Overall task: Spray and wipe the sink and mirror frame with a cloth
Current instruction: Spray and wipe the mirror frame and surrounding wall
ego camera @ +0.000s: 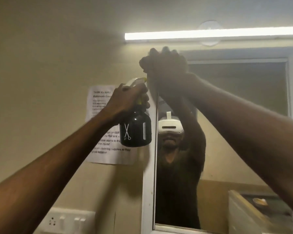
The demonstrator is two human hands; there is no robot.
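Observation:
My left hand (125, 100) grips the neck and trigger of a black spray bottle (135, 132) printed with white scissors and a comb, held up just left of the mirror's white frame (149, 183). My right hand (166, 65) is raised to the frame's top left corner, blurred, with its fingers curled. No cloth shows clearly in it. The mirror glass (235, 141) reflects a person with both arms raised. The sink is out of view.
A lit tube light (210, 33) runs along the wall just above the mirror. A printed paper notice (101, 152) hangs on the wall behind the bottle. A white switch and socket panel (66, 220) sits low on the left wall.

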